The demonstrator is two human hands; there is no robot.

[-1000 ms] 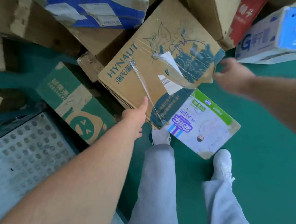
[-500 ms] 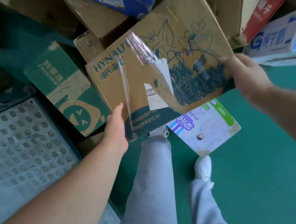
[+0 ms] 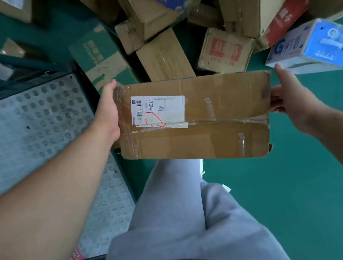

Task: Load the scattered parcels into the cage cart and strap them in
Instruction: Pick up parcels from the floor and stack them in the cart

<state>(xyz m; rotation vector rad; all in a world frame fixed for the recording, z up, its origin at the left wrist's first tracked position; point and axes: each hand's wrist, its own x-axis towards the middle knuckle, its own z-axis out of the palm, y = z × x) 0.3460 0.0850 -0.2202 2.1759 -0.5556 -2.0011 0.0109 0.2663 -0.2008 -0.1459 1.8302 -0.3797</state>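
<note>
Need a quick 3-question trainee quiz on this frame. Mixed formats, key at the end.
1. True or false: the parcel rests on the cart's perforated deck.
2. What holds the parcel? A) left hand only; B) right hand only; C) both hands, one at each end.
3. Fill in: the white label sits nearer the ___ hand.
Key: 1 false, it is held up beside the deck; 2 C; 3 left.

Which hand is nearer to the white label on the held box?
Left. The left hand holds the box end beside the label; the right hand holds the opposite end.
</note>
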